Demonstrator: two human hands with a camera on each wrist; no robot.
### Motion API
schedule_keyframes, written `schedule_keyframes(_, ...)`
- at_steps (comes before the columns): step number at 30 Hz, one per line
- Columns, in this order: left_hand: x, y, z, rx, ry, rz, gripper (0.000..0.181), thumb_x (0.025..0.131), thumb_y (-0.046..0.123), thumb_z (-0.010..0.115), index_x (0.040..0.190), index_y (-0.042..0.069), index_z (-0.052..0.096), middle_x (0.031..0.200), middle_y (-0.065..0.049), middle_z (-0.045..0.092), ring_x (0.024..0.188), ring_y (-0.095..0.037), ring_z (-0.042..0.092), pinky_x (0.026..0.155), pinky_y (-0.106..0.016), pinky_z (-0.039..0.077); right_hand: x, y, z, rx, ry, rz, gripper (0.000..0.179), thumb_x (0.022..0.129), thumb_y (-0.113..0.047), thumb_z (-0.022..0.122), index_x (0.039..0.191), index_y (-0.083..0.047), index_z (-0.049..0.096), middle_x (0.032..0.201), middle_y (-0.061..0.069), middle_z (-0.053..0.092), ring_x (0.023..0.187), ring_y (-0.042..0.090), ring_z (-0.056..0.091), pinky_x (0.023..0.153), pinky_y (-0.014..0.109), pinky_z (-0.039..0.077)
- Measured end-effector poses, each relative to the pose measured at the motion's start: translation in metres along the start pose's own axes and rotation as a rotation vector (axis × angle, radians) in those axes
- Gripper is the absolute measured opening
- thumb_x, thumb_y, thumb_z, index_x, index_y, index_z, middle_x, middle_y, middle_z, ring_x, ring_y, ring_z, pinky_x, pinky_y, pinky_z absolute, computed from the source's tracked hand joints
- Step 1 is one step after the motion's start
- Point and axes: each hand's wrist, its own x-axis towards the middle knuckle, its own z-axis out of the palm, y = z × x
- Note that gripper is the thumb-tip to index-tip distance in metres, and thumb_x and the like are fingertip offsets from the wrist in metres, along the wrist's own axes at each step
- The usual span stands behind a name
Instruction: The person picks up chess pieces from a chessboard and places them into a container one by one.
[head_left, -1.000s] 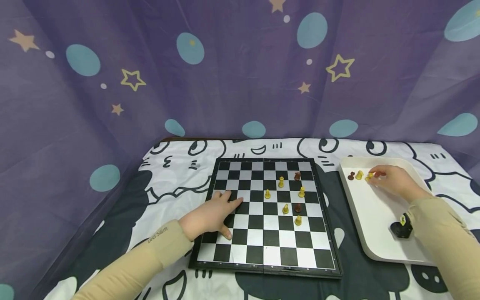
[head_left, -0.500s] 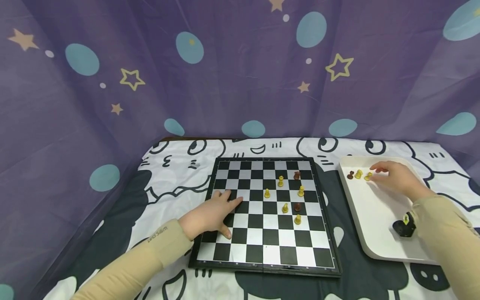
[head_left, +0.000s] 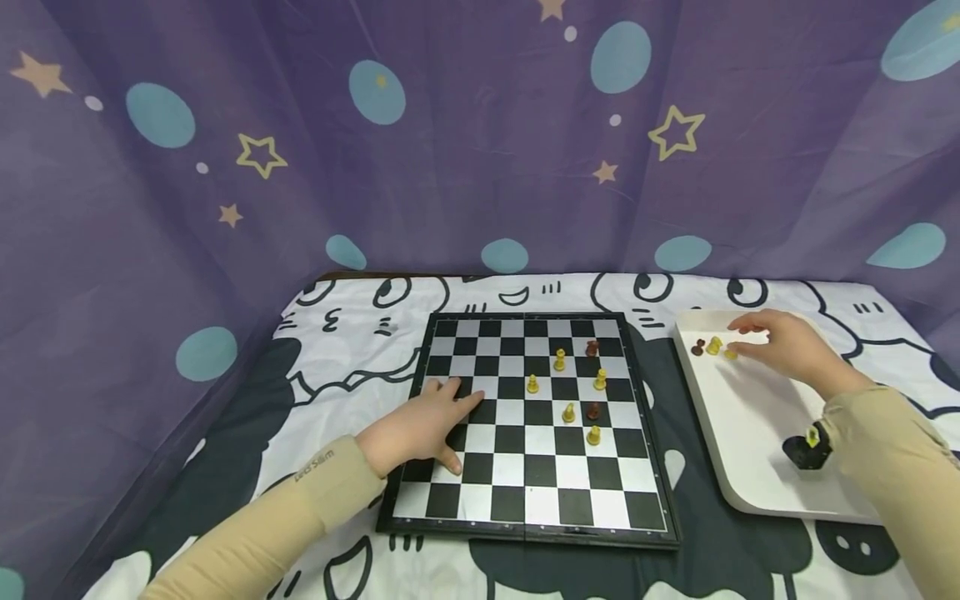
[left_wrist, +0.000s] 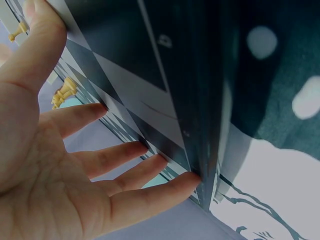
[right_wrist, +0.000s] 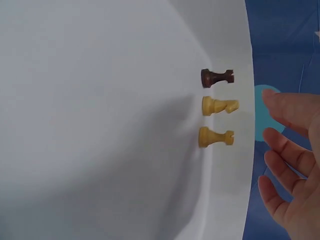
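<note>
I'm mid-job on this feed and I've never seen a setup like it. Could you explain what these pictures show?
There is no machine here: the left hand and right hand are a person's own, bare. The wide picture comes from a camera worn on the head, looking forward and down; the other two come from a camera on each wrist. On the patterned cloth lie a chessboard, with five yellow pieces and two dark pieces, and a white tray. The left hand is spread over the board's left side. The right hand is over the tray, near a dark rook, a yellow rook and another yellow piece. Neither visibly holds anything.
</note>
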Motion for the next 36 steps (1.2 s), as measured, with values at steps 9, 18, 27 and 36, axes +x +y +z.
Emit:
schedule_keyframes(9, 0.001, -0.001, 0.000, 0.005, 0.003, 0.004, 0.101, 0.060, 0.040, 0.084, 0.146, 0.012, 0.038, 0.146, -0.023, 0.033, 0.128, -0.044, 0.034, 0.100, -0.049, 0.042, 0.000, -0.015, -0.003, 0.007, 0.010, -0.014, 0.028, 0.080, -0.012, 0.072, 0.105, 0.001, 0.067, 0.095, 0.021, 0.066, 0.092, 0.036, 0.059, 0.076, 0.045, 0.045)
schedule_keyframes(18, 0.000, -0.001, 0.000, 0.007, 0.000, 0.006, 0.101, 0.061, 0.040, 0.083, 0.146, 0.012, 0.037, 0.146, -0.024, 0.033, 0.128, -0.044, 0.033, 0.100, -0.049, 0.042, 0.001, -0.029, -0.001, 0.036, 0.040, -0.086, 0.024, 0.080, -0.009, 0.073, 0.101, 0.001, 0.068, 0.094, 0.019, 0.068, 0.089, 0.033, 0.060, 0.072, 0.039, 0.045)
schedule_keyframes(27, 0.000, -0.001, 0.000, 0.001, 0.006, 0.015, 0.101, 0.060, 0.040, 0.083, 0.146, 0.012, 0.038, 0.145, -0.023, 0.034, 0.127, -0.043, 0.035, 0.100, -0.048, 0.042, 0.004, -0.050, 0.002, 0.076, 0.046, -0.150, 0.022, 0.080, -0.008, 0.072, 0.100, 0.000, 0.069, 0.095, 0.016, 0.069, 0.088, 0.031, 0.061, 0.075, 0.045, 0.047)
schedule_keyframes(36, 0.001, -0.002, 0.001, 0.000, 0.009, 0.011, 0.100, 0.061, 0.040, 0.083, 0.146, 0.012, 0.038, 0.146, -0.023, 0.034, 0.128, -0.043, 0.035, 0.100, -0.048, 0.042, 0.011, -0.070, 0.008, 0.091, 0.055, -0.238, 0.022, 0.076, -0.006, 0.075, 0.097, -0.002, 0.069, 0.092, 0.012, 0.068, 0.085, 0.023, 0.059, 0.070, 0.040, 0.048)
